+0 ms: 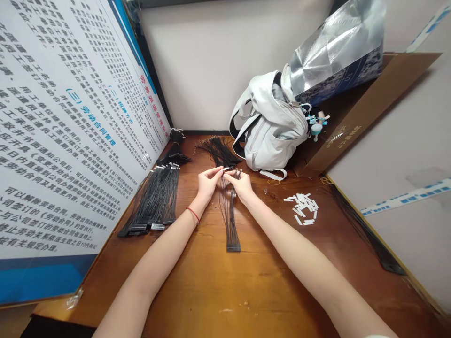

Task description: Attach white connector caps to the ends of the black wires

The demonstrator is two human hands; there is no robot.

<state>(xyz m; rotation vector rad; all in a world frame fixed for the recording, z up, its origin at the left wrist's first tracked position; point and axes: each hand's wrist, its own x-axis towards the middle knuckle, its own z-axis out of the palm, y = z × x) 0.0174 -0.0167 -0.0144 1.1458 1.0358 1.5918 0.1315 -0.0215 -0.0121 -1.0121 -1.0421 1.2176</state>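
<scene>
A wire harness (231,220) of thin black wires hangs down toward me, its wide black connector (233,247) resting on the table. My right hand (242,186) is closed around the upper wires, and several loose tips stick up past the fingers. My left hand (207,182), with a red string at the wrist, pinches at a small white connector housing (226,168) beside the right fingertips. The two hands nearly meet there. Whether a wire end sits inside the housing is too small to tell.
Finished-looking harnesses (158,195) with white ends lie at the left, a tied bundle (176,149) behind them. More black wires (218,150) lie at the back. Loose white housings (302,208) are at the right. A white backpack (271,126) and a cardboard box (373,108) stand behind.
</scene>
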